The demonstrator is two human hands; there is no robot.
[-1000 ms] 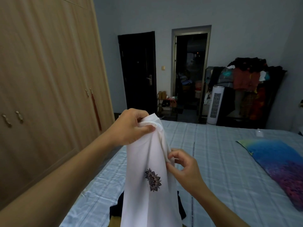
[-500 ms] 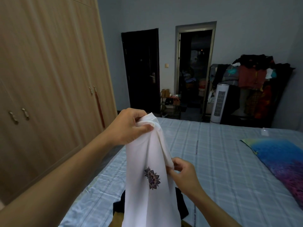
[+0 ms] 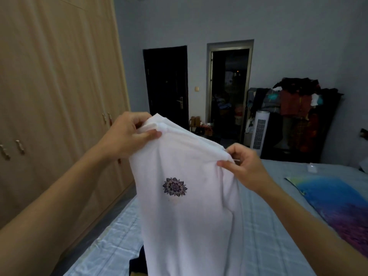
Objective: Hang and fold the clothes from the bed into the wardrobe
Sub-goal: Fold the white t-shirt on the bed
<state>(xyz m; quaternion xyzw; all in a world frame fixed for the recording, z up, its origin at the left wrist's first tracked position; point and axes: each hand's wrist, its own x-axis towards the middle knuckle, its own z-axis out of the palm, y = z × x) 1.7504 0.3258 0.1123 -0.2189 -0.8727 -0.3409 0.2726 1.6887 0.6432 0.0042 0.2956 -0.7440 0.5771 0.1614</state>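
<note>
Both hands hold a white t-shirt (image 3: 185,206) up over the bed (image 3: 268,226): left hand (image 3: 127,134) fingers clamped on one top corner, right hand (image 3: 243,166) pinching the other, wardrobe (image 3: 55,96) closed alongside.

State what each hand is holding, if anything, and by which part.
Both hold the white T-shirt by its top edge: the left hand grips one upper corner, the right hand pinches the other.

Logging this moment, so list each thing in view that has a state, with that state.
Shirt: held up, spread between both hands.
Left hand: grips shirt's top.
Right hand: pinches shirt's top.
Wardrobe: doors closed.
Dark door: closed.
Doorway: open.
</note>
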